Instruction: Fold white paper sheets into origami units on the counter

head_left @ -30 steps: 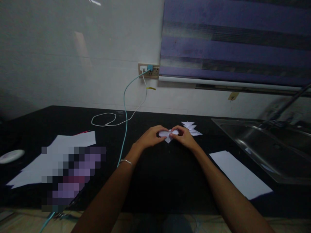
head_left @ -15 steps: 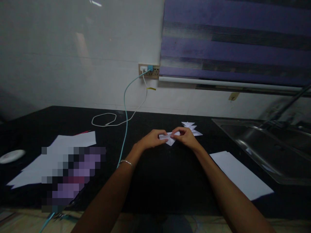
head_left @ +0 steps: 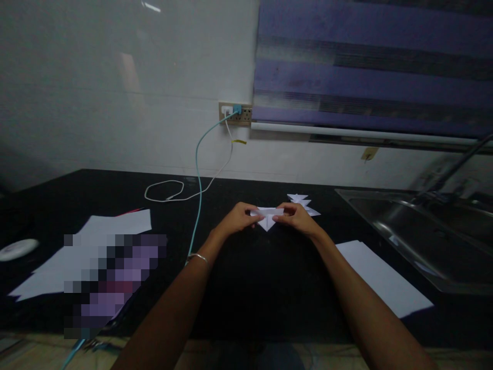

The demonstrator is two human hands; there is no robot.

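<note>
Between my two hands is a small piece of folded white paper [head_left: 267, 221], its lower part tapering to a point toward me and a strip running along its top. My left hand [head_left: 242, 217] pinches the left end of it, thumb in front. At the other end my right hand [head_left: 296, 218] grips the paper in the same way, with the thumb near the middle crease. Just behind my right hand lie several pointed folded paper pieces [head_left: 302, 202] on the dark counter.
A white sheet [head_left: 385, 277] lies right, beside the metal sink [head_left: 404, 226]. More paper sheets [head_left: 82, 252] and a pixelated purple object [head_left: 127, 277] are at left, near a white oval thing [head_left: 18, 250]. A teal cable [head_left: 198, 205] and white cable [head_left: 175, 199] run from the wall socket [head_left: 244, 114].
Both hands have shifted slightly apart along the paper. Its top strip now shows as one wider band, and my right thumb sits lower. The loose sheets have not moved.
</note>
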